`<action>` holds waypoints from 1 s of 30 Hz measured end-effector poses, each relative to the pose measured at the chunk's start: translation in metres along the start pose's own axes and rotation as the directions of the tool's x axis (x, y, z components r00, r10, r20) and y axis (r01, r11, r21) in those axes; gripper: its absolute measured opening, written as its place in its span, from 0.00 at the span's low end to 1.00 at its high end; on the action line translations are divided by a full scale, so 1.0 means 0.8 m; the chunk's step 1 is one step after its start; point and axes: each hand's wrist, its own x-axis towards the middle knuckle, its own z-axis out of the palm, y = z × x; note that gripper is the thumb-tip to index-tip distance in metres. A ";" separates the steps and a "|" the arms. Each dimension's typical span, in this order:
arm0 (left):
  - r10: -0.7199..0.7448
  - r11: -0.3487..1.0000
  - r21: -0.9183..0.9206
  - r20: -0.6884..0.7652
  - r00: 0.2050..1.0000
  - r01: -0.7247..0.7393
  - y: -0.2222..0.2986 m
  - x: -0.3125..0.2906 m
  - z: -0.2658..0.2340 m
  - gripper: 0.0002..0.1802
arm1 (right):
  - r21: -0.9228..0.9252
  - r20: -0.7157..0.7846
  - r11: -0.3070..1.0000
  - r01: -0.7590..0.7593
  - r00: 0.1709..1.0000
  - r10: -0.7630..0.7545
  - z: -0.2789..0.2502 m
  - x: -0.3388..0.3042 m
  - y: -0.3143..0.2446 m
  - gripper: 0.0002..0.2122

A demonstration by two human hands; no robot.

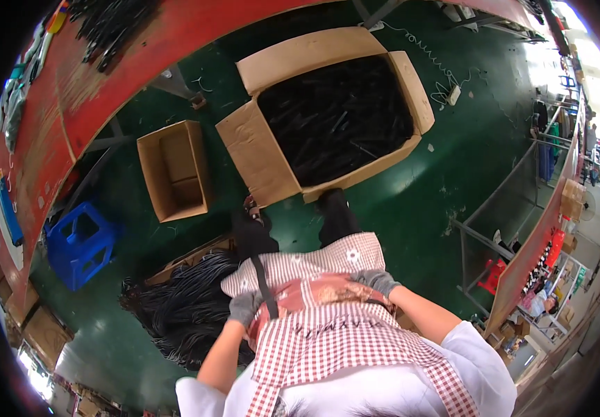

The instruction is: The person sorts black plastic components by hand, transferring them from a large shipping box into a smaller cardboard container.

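Touching the checked apron (342, 351) at the waist with both hands, in grey, cloth-like gloves. Has the left hand (246, 307) at the left side of the waist, fingers bent, just beside a flat black strap (265, 290). Has the right hand (378, 280) on the right side, fingers partly bent over the cloth. Cannot tell a firm grip from a light touch for either hand. Wears the apron over a soft white shirt (480, 368), with tiny red and white squares on the upper part and pale flowers near the lower edge. Shows a reddish-brown patch of cloth (303, 292) between the two hands.

Faces a big cardboard box (262, 149), stiff and brown, with flaps folded out and many thin black pieces (335, 118) inside, too blurred to tell apart. To the left of that, a smaller open box (153, 177) with straight walls. Further left, a blue plastic stool (78, 243) with holes in the sides. Near the left hand, a big heap of long, thin black strands (189, 306) on the smooth, shiny green floor (411, 208). At upper left, a red table (74, 90) with rough, scratched brown spots.
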 end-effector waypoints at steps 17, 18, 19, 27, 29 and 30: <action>-0.223 0.972 -0.140 -0.811 0.541 0.191 -0.153 0.486 -0.173 0.27 | -0.056 -0.840 0.989 -0.138 0.542 0.028 -0.303 0.319 0.235 0.14; -0.305 0.950 -0.207 -0.778 0.549 0.234 -0.170 0.516 -0.182 0.32 | -0.045 -0.850 0.990 -0.131 0.526 0.031 -0.320 0.344 0.247 0.16; -0.382 0.922 -0.265 -0.739 0.555 0.281 -0.193 0.538 -0.183 0.36 | -0.031 -0.863 0.987 -0.156 0.503 0.053 -0.332 0.366 0.253 0.16; -0.594 0.776 -0.626 -0.682 0.426 0.078 -0.454 0.655 -0.142 0.28 | -0.334 -0.878 0.907 -0.257 0.436 -0.200 -0.427 0.512 0.247 0.27; -0.369 0.918 -0.395 -0.814 0.450 0.038 -0.448 0.671 -0.123 0.24 | -0.372 -0.857 0.852 -0.368 0.490 -0.163 -0.434 0.520 0.244 0.26; -0.362 0.915 -0.401 -0.778 0.514 0.038 -0.436 0.671 -0.109 0.23 | -0.406 -0.837 0.795 -0.450 0.533 -0.126 -0.435 0.524 0.235 0.26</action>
